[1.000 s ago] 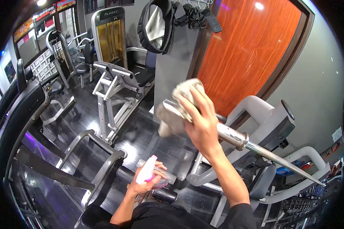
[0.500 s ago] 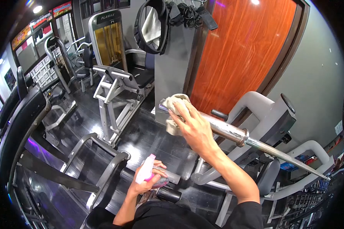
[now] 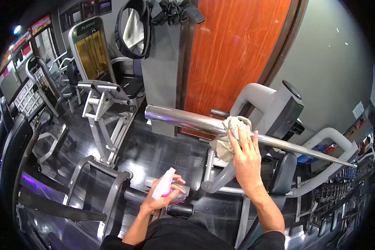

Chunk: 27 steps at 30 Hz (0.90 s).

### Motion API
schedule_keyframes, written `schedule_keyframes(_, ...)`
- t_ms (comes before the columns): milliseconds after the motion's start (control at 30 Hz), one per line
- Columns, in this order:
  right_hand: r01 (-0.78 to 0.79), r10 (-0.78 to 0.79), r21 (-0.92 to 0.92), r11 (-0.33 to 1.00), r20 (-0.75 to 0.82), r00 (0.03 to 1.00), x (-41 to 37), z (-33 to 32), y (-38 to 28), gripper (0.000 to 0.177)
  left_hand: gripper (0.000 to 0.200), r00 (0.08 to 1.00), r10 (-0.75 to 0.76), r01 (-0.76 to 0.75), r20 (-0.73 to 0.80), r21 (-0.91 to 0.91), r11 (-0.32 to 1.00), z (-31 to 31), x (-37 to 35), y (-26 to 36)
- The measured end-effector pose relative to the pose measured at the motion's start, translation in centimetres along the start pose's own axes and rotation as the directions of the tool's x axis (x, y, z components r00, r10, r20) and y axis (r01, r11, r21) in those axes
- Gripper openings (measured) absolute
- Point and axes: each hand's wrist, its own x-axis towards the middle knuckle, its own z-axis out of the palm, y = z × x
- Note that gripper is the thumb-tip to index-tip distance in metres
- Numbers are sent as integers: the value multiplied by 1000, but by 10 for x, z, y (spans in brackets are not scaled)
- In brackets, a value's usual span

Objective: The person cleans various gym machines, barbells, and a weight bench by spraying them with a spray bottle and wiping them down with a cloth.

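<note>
A long metal barbell (image 3: pixel 185 119) crosses in front of me, its thick sleeve to the left and its thinner shaft running off to the right. My right hand (image 3: pixel 248 163) presses a crumpled beige cloth (image 3: pixel 223 149) onto the bar where sleeve and shaft meet. Its fingers lie over the cloth, and part of the fabric hangs below the bar. Lower down, my left hand (image 3: pixel 153 202) is wrapped round a spray bottle (image 3: pixel 164 183) with a white-pink head and a clear pink body, held upright and apart from the bar. Its lower part is partly hidden by the fingers.
A grey-framed machine (image 3: pixel 258 98) stands behind the bar, before a reddish wooden door (image 3: pixel 233 54). Left are a leg machine (image 3: pixel 106 112) and a curved metal frame (image 3: pixel 112 196). Black padded rollers (image 3: pixel 180 210) sit close to my body. A dumbbell rack (image 3: pixel 333 196) is far right.
My right hand has slid the cloth rightward along the bar, from the sleeve's left end to its inner end. The view has turned right; my left hand still grips the spray bottle.
</note>
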Motion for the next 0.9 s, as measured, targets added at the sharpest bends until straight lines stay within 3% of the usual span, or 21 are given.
schedule_keyframes(233, -7, 13, 93, 996, -59, 998, -19, -7, -10, 46, 47, 999, -1, 3, 51, -31, 1000, 3, 1, 9)
schedule_keyframes(300, -206, 194, 452, 868, 75, 978, -23, -19, -14, 47, 47, 999, -9, 12, 48, -48, 999, 2, 0, 8)
schedule_keyframes(333, -373, 314, 673, 639, 214, 925, -23, -21, -16, 51, 47, 999, -8, 11, 45, -65, 998, 1, -1, 6)
schedule_keyframes(367, -376, 313, 672, 638, 219, 924, -19, -22, -16, 51, 47, 999, -10, 13, 43, -83, 996, 1, -2, 6)
schedule_keyframes(433, -148, 218, 616, 774, -40, 975, -2, -22, -13, 51, 47, 999, -6, 9, 39, -79, 997, 2, -4, 6)
schedule_keyframes(567, -19, 245, 720, 694, -211, 946, 55, -12, -16, 52, 47, 1000, 5, -4, 16, -78, 997, 2, -9, 5)
schedule_keyframes(700, 204, 105, 650, 732, -403, 909, 125, 10, -64, 48, 47, 999, -30, 28, -19, -85, 996, 4, -13, 4)
schedule_keyframes(767, 265, -36, 543, 797, -394, 918, 148, 33, -91, 37, 46, 1000, -10, 10, -27, -20, 1000, 6, -14, 10)
schedule_keyframes(833, 255, -160, 498, 829, -227, 961, 156, 68, -109, 36, 45, 999, 8, -9, -50, -21, 1000, 6, -16, 12)
schedule_keyframes(900, 244, -120, 488, 838, -271, 955, 153, 73, -109, 36, 45, 997, 30, -31, -73, -21, 999, 4, -16, 16)
